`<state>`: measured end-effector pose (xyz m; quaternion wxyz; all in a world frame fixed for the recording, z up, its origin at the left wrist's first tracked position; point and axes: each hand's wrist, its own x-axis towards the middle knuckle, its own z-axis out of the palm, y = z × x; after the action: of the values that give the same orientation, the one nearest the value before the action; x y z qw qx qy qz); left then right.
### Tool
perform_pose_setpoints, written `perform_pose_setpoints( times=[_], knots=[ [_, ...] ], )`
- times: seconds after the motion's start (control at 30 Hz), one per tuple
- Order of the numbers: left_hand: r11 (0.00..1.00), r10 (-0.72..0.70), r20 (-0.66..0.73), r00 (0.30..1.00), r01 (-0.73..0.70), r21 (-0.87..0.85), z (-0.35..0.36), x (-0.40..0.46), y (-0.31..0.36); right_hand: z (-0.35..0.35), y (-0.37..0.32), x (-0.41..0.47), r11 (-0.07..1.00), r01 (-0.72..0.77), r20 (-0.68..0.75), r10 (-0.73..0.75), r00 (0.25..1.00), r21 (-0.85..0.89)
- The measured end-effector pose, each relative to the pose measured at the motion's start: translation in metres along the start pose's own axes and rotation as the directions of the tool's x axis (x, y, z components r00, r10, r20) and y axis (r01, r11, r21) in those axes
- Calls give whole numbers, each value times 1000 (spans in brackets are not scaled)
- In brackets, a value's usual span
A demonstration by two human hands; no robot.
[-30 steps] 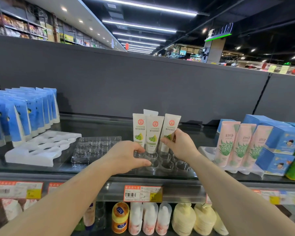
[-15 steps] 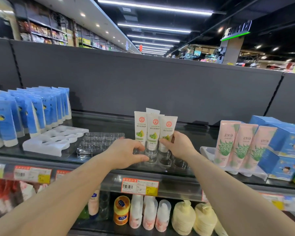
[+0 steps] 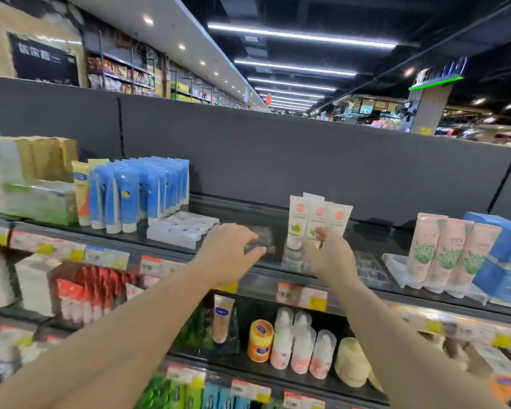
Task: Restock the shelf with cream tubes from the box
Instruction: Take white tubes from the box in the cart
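The white cream tubes [image 3: 319,221] stand upright in a tight cluster on the shelf [image 3: 248,208], caps down in a clear plastic tray [image 3: 366,268]. The right hand [image 3: 331,258] hangs just in front of the tubes, fingers loosely spread and holding nothing — whether its fingertips touch them is blurred. The left hand [image 3: 230,252] is left of the tubes, fingers curled down over a second clear tray [image 3: 263,239]; whether it grips that tray cannot be told. Further left of the tubes lies a white holder tray [image 3: 180,230], then blue tubes [image 3: 142,196].
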<state>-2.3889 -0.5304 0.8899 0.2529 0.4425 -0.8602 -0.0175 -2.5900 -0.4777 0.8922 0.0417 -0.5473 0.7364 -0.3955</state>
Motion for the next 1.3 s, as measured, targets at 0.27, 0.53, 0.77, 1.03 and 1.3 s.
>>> perform_pose_setpoints(
  times=[0.27, 0.53, 0.77, 1.03, 1.3],
  knots=[
    [961, -169, -22, 985, 170, 220, -114, -168, -180, 158, -197, -115, 946, 317, 274, -286, 918, -75],
    [763, -514, -85, 853, 500, 410, -226, -347, -351, 313, -391, -232, 849, 528, 475, -474, 741, 24],
    [582, -703, -169, 691, 695, 422, -258, -452, -442, 415, -484, -294, 797, 591, 566, -545, 618, 122],
    [443, -837, -101, 538, 775, 451, -238, -477, -563, 546, -534, -293, 798, 585, 610, -538, 582, 146],
    [483, -845, -10, 535, 772, 413, -214, -451, -669, 632, -549, -267, 836, 540, 641, -467, 609, 96]
  ],
)
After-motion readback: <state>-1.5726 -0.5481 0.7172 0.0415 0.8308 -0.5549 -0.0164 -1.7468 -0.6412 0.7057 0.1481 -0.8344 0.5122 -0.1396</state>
